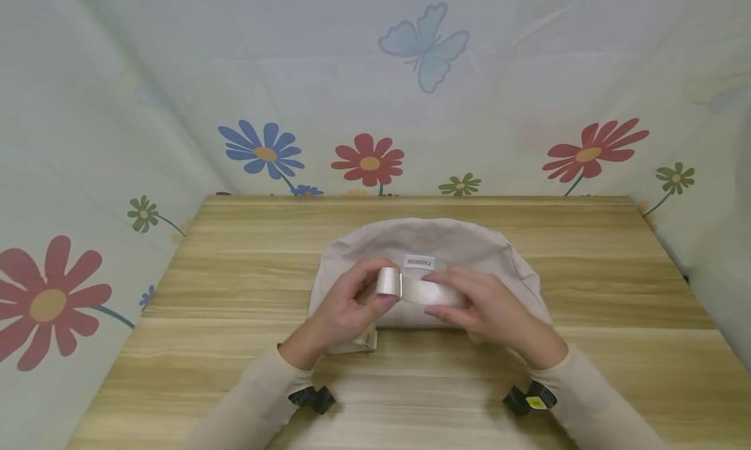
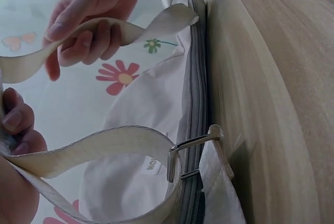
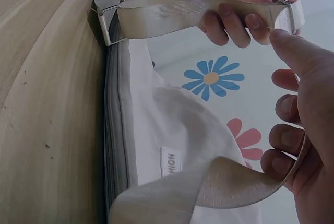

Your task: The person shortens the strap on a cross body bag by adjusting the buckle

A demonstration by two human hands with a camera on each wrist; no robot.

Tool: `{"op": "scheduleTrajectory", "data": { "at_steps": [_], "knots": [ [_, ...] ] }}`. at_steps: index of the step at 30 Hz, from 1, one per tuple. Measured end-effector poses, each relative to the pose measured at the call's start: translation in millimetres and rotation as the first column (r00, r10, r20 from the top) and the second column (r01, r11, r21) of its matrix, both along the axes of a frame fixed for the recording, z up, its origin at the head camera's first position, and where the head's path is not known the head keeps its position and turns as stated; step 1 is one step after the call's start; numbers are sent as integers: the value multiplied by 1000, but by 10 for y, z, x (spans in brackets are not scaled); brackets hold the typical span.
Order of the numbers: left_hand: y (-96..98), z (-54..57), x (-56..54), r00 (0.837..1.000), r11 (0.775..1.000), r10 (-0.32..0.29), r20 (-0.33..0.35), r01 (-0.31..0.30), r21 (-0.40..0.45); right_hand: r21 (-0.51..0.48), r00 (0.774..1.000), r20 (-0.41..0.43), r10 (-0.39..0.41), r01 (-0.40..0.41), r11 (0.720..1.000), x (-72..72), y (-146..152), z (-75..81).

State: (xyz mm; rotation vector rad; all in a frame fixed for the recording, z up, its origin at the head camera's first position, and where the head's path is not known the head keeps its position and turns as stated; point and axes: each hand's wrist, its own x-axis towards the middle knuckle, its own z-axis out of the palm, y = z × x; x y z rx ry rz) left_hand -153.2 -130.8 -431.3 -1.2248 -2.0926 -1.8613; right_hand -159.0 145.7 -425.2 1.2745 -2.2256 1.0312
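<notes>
A beige fabric bag [image 1: 364, 241] lies on the table, its white FASHION label [image 1: 419, 262] upside down in the head view. Above it, the left hand [image 1: 346, 306] grips the cream webbing strap [image 1: 434, 293] where it loops through a thin metal slider [image 1: 401, 285]. To the right, the right hand [image 1: 493, 306] holds the same strap between thumb and fingers. In the right wrist view, the right thumb touches the strap close to the slider [image 3: 286, 10], and its other fingers curl round a lower length. A metal ring [image 2: 172, 164] joins one strap end to the bag beside its grey zipper [image 2: 195, 78].
The wooden table [image 1: 235, 293] extends around the bag on all sides. Behind and beside it hangs a pale curtain [image 1: 328, 78] printed with flowers and a butterfly. Dark wrist cameras [image 1: 323, 400] sit on both sleeves, just above the tabletop in the head view.
</notes>
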Motion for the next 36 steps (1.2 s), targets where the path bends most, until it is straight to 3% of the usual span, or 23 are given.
{"op": "scheduleTrajectory", "data": {
  "at_steps": [3,7,15,22,26,30,33,36],
  "knots": [
    [5,-4,0,1000,1000,0,-8,0,6,-13,999,-44,1,-2,1000,3,-23,-11],
    [12,-7,2,1000,1000,-2,-8,2,16,-19,999,-40,6,-7,1000,19,-43,-24],
    [27,-13,-1,1000,1000,-8,27,8,8,-112,997,59,46,-39,993,58,-46,-53],
    [23,-13,16,998,1000,-4,70,6,-24,-199,982,158,106,-73,977,70,-57,-72],
    [21,-12,25,998,1000,-9,69,11,-29,-280,952,244,185,-114,953,89,-77,-80],
    [21,-22,26,999,999,-12,52,14,-35,-358,907,341,249,-120,926,134,-93,-99],
    [27,-27,26,998,999,-21,51,22,-30,-428,861,399,315,-129,895,167,-102,-117],
    [25,-29,30,998,999,-25,57,26,-31,-509,808,424,410,-162,845,174,-118,-123]
  ]
}}
